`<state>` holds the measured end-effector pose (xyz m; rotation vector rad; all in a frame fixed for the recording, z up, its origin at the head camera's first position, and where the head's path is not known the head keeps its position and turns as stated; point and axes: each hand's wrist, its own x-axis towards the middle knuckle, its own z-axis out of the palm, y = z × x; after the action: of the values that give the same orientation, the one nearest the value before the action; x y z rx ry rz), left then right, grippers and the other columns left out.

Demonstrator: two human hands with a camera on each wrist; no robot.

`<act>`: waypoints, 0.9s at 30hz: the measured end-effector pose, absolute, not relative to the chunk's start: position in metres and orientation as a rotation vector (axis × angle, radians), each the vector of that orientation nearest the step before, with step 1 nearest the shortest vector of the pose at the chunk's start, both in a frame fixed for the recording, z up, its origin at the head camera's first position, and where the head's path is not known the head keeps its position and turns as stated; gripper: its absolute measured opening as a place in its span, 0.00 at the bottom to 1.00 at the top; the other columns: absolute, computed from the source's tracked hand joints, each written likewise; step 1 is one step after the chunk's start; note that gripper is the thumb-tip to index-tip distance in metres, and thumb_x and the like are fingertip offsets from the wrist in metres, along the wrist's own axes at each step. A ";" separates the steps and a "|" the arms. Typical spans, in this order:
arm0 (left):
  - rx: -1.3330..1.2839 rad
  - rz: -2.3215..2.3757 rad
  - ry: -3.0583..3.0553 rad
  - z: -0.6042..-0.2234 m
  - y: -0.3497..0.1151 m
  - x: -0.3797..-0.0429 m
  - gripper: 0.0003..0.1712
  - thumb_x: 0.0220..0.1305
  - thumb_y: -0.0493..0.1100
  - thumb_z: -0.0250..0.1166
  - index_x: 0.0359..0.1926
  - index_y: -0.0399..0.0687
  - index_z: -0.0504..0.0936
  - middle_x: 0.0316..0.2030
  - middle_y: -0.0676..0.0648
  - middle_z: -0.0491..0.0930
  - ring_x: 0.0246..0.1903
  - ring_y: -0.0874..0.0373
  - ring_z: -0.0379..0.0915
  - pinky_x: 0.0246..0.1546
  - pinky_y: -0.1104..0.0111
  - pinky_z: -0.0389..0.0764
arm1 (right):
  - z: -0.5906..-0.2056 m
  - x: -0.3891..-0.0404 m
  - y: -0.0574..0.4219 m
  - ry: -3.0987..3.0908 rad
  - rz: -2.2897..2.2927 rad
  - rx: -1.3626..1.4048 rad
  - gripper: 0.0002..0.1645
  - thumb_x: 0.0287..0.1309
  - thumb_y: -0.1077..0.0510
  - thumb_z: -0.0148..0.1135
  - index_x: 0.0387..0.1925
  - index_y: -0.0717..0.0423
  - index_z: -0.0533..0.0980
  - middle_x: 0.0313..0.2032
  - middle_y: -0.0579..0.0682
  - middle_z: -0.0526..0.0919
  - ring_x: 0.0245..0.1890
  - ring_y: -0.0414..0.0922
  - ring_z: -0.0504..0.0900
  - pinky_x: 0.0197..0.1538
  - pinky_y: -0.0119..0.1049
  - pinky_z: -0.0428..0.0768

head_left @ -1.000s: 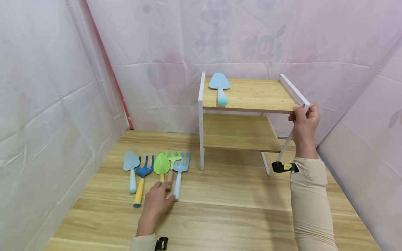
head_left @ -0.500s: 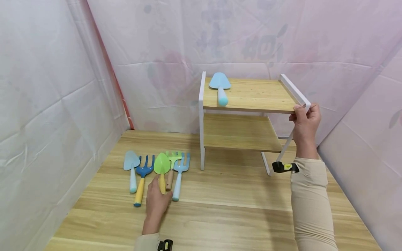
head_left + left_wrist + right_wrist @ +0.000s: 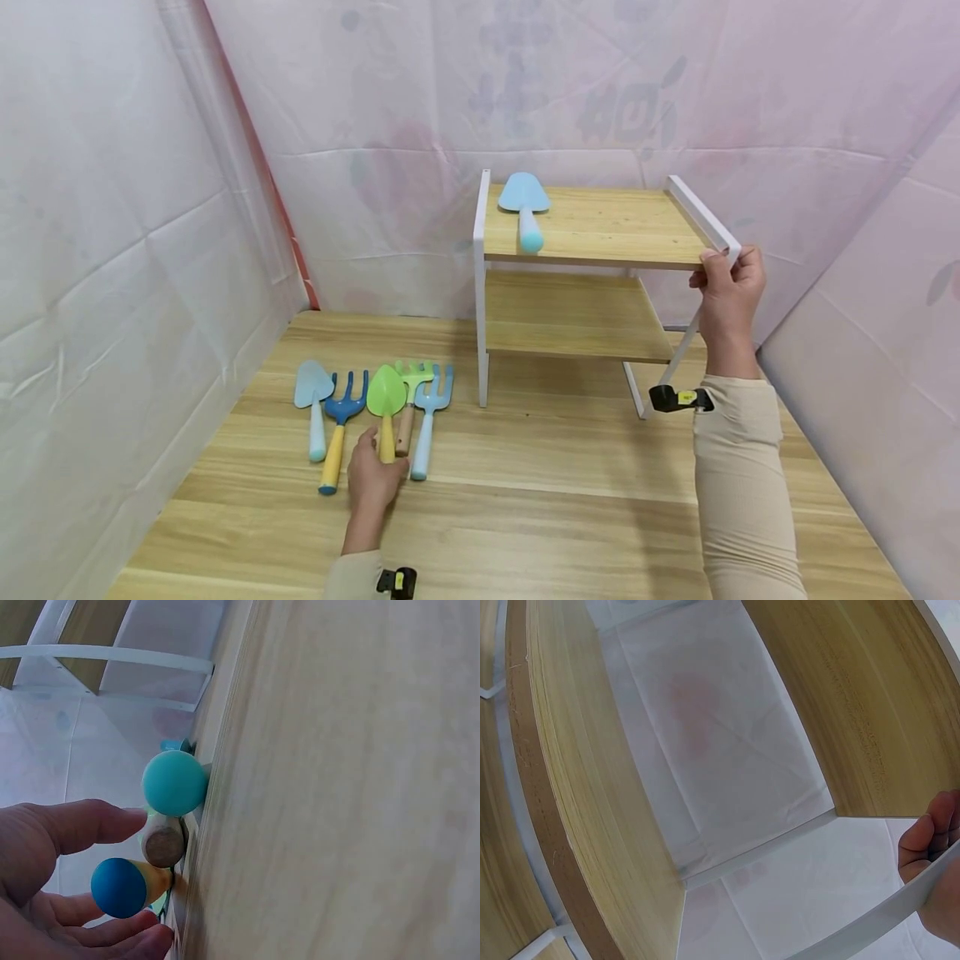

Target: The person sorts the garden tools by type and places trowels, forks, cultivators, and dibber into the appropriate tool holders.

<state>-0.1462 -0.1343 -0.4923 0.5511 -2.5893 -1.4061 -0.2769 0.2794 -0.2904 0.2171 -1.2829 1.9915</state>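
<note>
My left hand (image 3: pixel 372 479) is at the yellow handle of a green trowel (image 3: pixel 386 392) lying on the table. In the left wrist view, the fingers (image 3: pixel 124 937) lie along one side of the blue-ended handle (image 3: pixel 120 888), while the thumb (image 3: pixel 112 823) stands apart from it on the other. My right hand (image 3: pixel 729 292) grips the front right top corner of a two-tier shelf (image 3: pixel 607 225), thumb at the board's edge and fingers around the white frame. A light blue trowel (image 3: pixel 524 196) rests on the top board, handle toward the front.
Left of the green trowel lie a pale blue trowel (image 3: pixel 312 387) and a blue fork with a yellow handle (image 3: pixel 333 458). To its right are a green rake with a wooden handle (image 3: pixel 406 425) and a light blue fork (image 3: pixel 424 442). White sheeting (image 3: pixel 360 233) surrounds the table.
My left hand has shifted slightly right and come around the green trowel's yellow handle, which it partly covered from above before. The right hand keeps its grip on the shelf corner.
</note>
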 end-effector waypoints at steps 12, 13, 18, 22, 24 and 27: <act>0.524 -1.336 -2.648 -0.488 -0.141 -0.149 0.39 0.39 0.29 0.71 0.57 0.26 0.69 0.49 0.27 0.72 0.46 0.36 0.69 0.43 0.49 0.72 | -0.290 -0.276 0.279 -1.266 2.002 0.221 0.09 0.52 0.73 0.53 0.24 0.61 0.65 0.21 0.54 0.68 0.15 0.41 0.70 0.19 0.26 0.71; 0.527 -1.340 -2.650 -0.487 -0.142 -0.149 0.38 0.39 0.29 0.70 0.57 0.27 0.69 0.48 0.28 0.73 0.45 0.37 0.70 0.43 0.50 0.72 | -0.290 -0.277 0.279 -1.263 2.006 0.223 0.09 0.52 0.73 0.53 0.24 0.61 0.65 0.21 0.54 0.68 0.15 0.41 0.71 0.19 0.26 0.71; 0.543 -1.372 -2.650 -0.485 -0.147 -0.148 0.35 0.42 0.27 0.65 0.57 0.26 0.68 0.47 0.28 0.73 0.43 0.38 0.71 0.41 0.51 0.73 | -0.291 -0.278 0.278 -1.258 2.014 0.233 0.09 0.52 0.73 0.53 0.24 0.62 0.65 0.20 0.54 0.68 0.15 0.41 0.70 0.19 0.26 0.71; 0.547 -1.390 -2.654 -0.483 -0.149 -0.146 0.34 0.45 0.27 0.63 0.58 0.26 0.67 0.49 0.27 0.71 0.46 0.36 0.70 0.42 0.50 0.73 | -0.292 -0.279 0.278 -1.258 2.017 0.234 0.09 0.52 0.73 0.53 0.24 0.61 0.65 0.20 0.53 0.68 0.15 0.41 0.70 0.18 0.25 0.71; 0.558 -1.389 -2.652 -0.483 -0.150 -0.146 0.34 0.47 0.27 0.63 0.58 0.26 0.67 0.50 0.26 0.71 0.47 0.36 0.69 0.42 0.50 0.73 | -0.292 -0.279 0.278 -1.258 2.018 0.236 0.09 0.52 0.73 0.53 0.24 0.61 0.65 0.21 0.53 0.68 0.15 0.41 0.70 0.18 0.25 0.71; 0.579 -1.380 -2.640 -0.483 -0.152 -0.146 0.32 0.48 0.28 0.63 0.57 0.26 0.68 0.49 0.27 0.71 0.47 0.37 0.69 0.42 0.50 0.73 | -0.292 -0.279 0.278 -1.264 2.013 0.234 0.09 0.52 0.73 0.53 0.24 0.61 0.65 0.21 0.53 0.68 0.15 0.41 0.70 0.19 0.25 0.71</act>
<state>-0.1459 -0.1517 -0.4827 0.5785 -2.6404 -1.3801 -0.2786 0.2777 -0.2924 0.2345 -1.2640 2.0125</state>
